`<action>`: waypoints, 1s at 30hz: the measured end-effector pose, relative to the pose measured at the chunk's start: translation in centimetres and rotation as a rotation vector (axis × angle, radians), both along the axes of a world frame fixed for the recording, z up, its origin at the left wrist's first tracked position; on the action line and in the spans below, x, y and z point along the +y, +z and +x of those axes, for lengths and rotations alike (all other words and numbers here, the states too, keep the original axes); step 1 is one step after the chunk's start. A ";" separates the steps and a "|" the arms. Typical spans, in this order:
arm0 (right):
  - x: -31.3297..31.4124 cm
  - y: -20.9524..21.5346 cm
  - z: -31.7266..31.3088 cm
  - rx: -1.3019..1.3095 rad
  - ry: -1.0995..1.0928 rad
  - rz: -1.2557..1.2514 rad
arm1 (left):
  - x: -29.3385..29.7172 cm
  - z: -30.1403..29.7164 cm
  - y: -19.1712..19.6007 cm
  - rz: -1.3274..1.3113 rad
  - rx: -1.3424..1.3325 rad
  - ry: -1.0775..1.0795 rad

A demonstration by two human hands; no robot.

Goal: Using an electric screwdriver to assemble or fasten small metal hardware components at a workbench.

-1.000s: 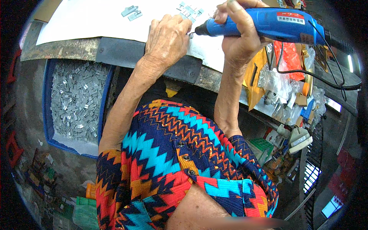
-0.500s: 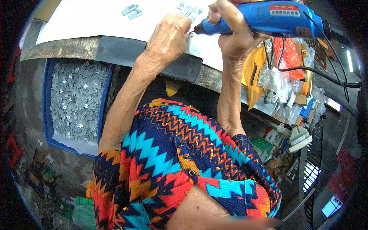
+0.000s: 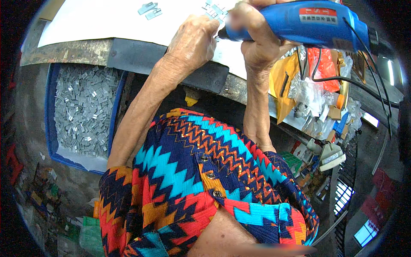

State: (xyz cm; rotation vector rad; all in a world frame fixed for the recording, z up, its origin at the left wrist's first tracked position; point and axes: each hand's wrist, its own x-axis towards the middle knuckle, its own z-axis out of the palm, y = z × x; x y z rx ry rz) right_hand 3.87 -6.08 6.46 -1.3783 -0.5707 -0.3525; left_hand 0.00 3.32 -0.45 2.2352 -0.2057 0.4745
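Note:
My right hand (image 3: 259,43) is wrapped round a blue electric screwdriver (image 3: 310,23), held lying sideways above the white work surface (image 3: 94,21). Its dark tip points left and meets the fingertips of my left hand (image 3: 192,40). That left hand is closed in a pinch; whatever sits between its fingers is hidden by the knuckles. Just beyond both hands lie several small grey metal pieces (image 3: 215,9). A few flat grey metal plates (image 3: 150,10) rest farther left on the white sheet.
A blue tray (image 3: 50,115) full of small grey metal parts stands below the table's worn front edge (image 3: 85,51) at left. Plastic bags, a yellow envelope (image 3: 282,88) and a red bag (image 3: 327,70) crowd the right side. The black cable (image 3: 355,81) hangs there too.
The view has shifted slightly. My left hand has turned a little, and the bit of metal that showed at the screwdriver's tip is now mostly covered. Both hands keep their grips.

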 end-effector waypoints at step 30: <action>-6.2 2.3 -0.5 -0.002 0.106 0.150 | -0.3 -0.6 0.0 0.095 -0.050 0.000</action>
